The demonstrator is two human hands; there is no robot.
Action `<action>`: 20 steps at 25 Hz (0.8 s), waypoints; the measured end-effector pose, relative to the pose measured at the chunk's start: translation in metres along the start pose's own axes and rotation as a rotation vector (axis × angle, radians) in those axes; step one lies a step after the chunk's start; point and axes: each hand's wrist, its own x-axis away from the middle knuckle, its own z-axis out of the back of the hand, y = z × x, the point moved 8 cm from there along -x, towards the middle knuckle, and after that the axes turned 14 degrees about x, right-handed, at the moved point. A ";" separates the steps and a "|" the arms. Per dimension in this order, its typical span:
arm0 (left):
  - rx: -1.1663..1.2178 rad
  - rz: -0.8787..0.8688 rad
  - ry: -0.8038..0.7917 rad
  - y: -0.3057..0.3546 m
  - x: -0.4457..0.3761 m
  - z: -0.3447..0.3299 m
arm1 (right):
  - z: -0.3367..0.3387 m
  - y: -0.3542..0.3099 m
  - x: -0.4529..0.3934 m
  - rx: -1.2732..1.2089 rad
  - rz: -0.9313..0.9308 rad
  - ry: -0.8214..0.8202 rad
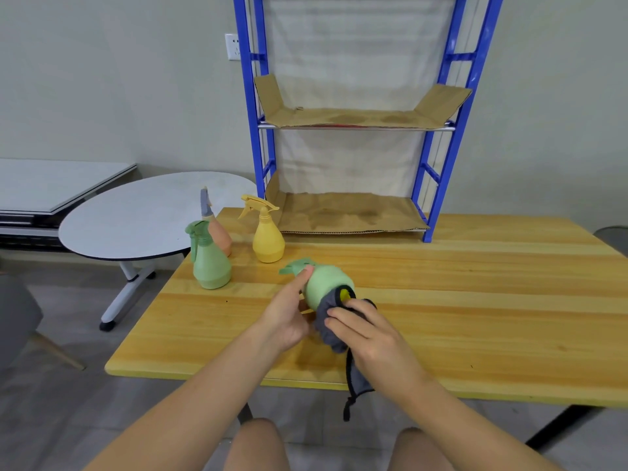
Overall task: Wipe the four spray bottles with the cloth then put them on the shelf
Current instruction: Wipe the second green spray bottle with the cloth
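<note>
The left hand (285,317) grips the light green spray bottle (324,283) tilted above the wooden table (475,300), index finger extended toward its nozzle. The right hand (367,329), palm down, presses the grey cloth (328,329) around the bottle's base. Three bottles stand beyond-left of the grip.
</note>
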 end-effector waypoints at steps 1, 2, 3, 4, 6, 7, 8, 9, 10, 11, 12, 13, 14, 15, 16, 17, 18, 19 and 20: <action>0.020 0.007 -0.010 0.002 0.001 -0.004 | 0.008 0.005 -0.002 -0.036 -0.042 0.037; 0.034 0.014 -0.018 0.003 0.003 -0.009 | 0.016 0.014 -0.005 -0.080 -0.108 0.088; 0.047 0.026 -0.022 0.002 0.006 -0.012 | 0.026 0.025 -0.008 -0.118 -0.186 0.151; 0.057 0.042 -0.024 0.000 0.010 -0.016 | 0.036 0.036 -0.013 -0.139 -0.261 0.212; 0.061 0.059 -0.018 -0.003 0.012 -0.018 | 0.048 0.041 -0.023 -0.116 -0.313 0.269; 0.062 0.072 -0.014 -0.005 0.012 -0.017 | 0.047 0.033 -0.023 -0.077 -0.278 0.259; 0.061 0.091 -0.015 -0.006 0.013 -0.018 | 0.044 0.021 -0.020 -0.028 -0.206 0.237; 0.057 0.100 -0.014 -0.005 0.013 -0.019 | 0.040 0.010 -0.015 0.017 -0.121 0.206; 0.061 0.096 -0.004 -0.002 0.013 -0.019 | 0.036 0.008 -0.009 0.049 -0.064 0.181; 0.078 0.084 0.008 0.001 0.013 -0.017 | 0.035 0.012 -0.005 0.059 -0.061 0.179; 0.108 0.074 0.020 0.003 0.014 -0.017 | 0.034 0.022 -0.002 0.041 -0.114 0.188; 0.126 0.070 0.027 0.004 0.015 -0.016 | 0.034 0.035 -0.001 0.001 -0.199 0.209; 0.127 0.062 0.030 0.003 0.017 -0.017 | 0.036 0.047 -0.001 -0.037 -0.272 0.237; 0.118 0.049 0.028 0.003 0.018 -0.018 | 0.037 0.054 -0.004 -0.054 -0.318 0.256; 0.111 0.035 0.024 0.002 0.018 -0.019 | 0.038 0.055 -0.009 -0.053 -0.332 0.269; 0.105 0.022 0.020 0.002 0.020 -0.021 | 0.038 0.049 -0.014 -0.045 -0.314 0.279; 0.095 0.006 0.019 0.003 0.021 -0.022 | 0.038 0.040 -0.016 -0.039 -0.282 0.283; 0.080 -0.009 0.019 0.006 0.022 -0.023 | 0.037 0.031 -0.017 -0.036 -0.235 0.277; 0.064 -0.020 0.020 0.009 0.023 -0.023 | 0.035 0.021 -0.016 -0.030 -0.176 0.259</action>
